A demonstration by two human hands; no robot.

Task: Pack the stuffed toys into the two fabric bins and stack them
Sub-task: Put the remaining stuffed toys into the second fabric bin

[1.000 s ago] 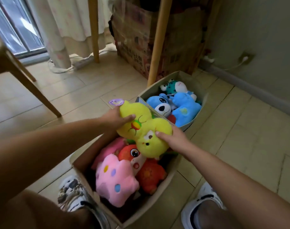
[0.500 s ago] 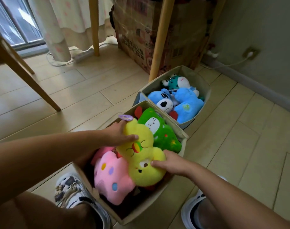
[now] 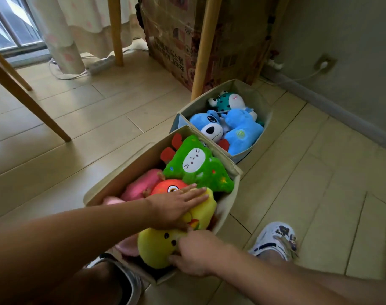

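Hands on the yellow plush [image 3: 165, 243] in the near bin [image 3: 130, 175]: left hand [image 3: 176, 208] lies flat, fingers straight, pressing its body; right hand [image 3: 198, 252] pinches its head. Far bin [image 3: 249, 93] sits just beyond, holding blue toys [image 3: 242, 130].

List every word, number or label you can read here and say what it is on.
Cardboard box: large dark printed characters on its side, upside down and too blurred to read.
Yellow toy: a small coloured emblem, no legible text.
Nothing else carries readable text.
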